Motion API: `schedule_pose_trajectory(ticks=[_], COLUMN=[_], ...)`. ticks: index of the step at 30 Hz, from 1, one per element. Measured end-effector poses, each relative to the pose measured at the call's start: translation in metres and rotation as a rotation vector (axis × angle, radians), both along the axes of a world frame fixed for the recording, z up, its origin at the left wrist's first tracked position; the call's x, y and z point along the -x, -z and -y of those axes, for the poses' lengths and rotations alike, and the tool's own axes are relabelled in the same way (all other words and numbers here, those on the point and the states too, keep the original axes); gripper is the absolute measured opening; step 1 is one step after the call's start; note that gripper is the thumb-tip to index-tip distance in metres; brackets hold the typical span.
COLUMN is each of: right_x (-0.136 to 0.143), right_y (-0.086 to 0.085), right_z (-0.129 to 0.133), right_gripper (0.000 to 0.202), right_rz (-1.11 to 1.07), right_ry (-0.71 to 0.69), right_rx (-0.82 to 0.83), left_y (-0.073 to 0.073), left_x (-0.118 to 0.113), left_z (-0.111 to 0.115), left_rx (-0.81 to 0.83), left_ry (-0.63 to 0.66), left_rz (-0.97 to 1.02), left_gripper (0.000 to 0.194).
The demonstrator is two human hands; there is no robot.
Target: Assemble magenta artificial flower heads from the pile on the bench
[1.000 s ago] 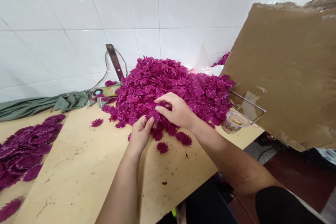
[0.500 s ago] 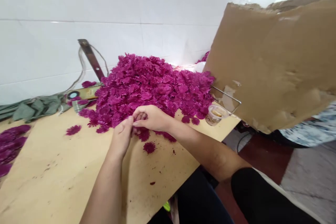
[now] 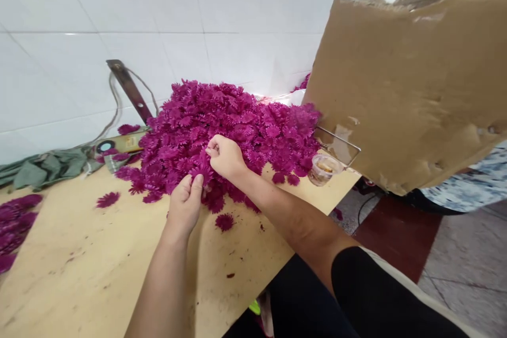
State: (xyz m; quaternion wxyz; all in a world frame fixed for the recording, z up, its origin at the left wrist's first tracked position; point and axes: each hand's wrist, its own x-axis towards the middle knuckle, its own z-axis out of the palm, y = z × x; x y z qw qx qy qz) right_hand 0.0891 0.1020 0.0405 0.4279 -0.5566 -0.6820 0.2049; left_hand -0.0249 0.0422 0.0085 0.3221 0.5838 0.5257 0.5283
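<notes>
A big heap of magenta artificial flower heads [image 3: 237,111] fills the middle of the table against the wall. In front of the heap, my left hand [image 3: 185,203] is closed in a pinch, thumb up, on a magenta flower head [image 3: 201,170]. My right hand [image 3: 227,157] is a little higher and to the right, over the heap. Its thumb and fingers are curled together; whatever they hold is too small to make out. Just below the hands, a single flower head [image 3: 224,222] lies on the table.
The tan tabletop [image 3: 99,253] carries a loose flower head [image 3: 108,199] and a flat pile of magenta pieces [image 3: 18,222] at left. Green cloth [image 3: 51,166] lies by the wall. A clear plastic cup [image 3: 324,169] stands near a wire bracket and a large cardboard sheet [image 3: 404,90].
My hands were together and have come apart. My right hand has moved up over the heap, while my left hand stays low in front of it. The view has shifted slightly.
</notes>
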Motion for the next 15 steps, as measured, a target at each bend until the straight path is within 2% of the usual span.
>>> schedule_pose_trajectory(ticks=[6, 10, 11, 13, 15], right_x=[0.015, -0.009, -0.017, -0.032, -0.04], right_y=[-0.003, -0.014, -0.018, -0.023, -0.025], right_z=[-0.005, -0.024, -0.026, -0.024, -0.01], right_gripper=[0.01, 0.007, 0.008, 0.011, 0.022], right_rz=[0.076, 0.035, 0.039, 0.091, 0.125], right_ry=[0.04, 0.29, 0.316, 0.237, 0.085], right_rx=[-0.103, -0.038, -0.046, -0.071, -0.097], left_y=[-0.001, -0.006, -0.007, -0.007, -0.006], left_x=[0.004, 0.003, 0.003, 0.001, 0.0], left_z=[0.002, 0.01, 0.011, 0.008, 0.004], left_rx=[-0.031, -0.031, -0.013, 0.025, 0.048], left_ry=[-0.019, 0.029, 0.043, 0.058, 0.073], left_rz=[0.092, 0.112, 0.131, 0.186, 0.201], left_gripper=[0.032, 0.036, 0.035, 0.035, 0.033])
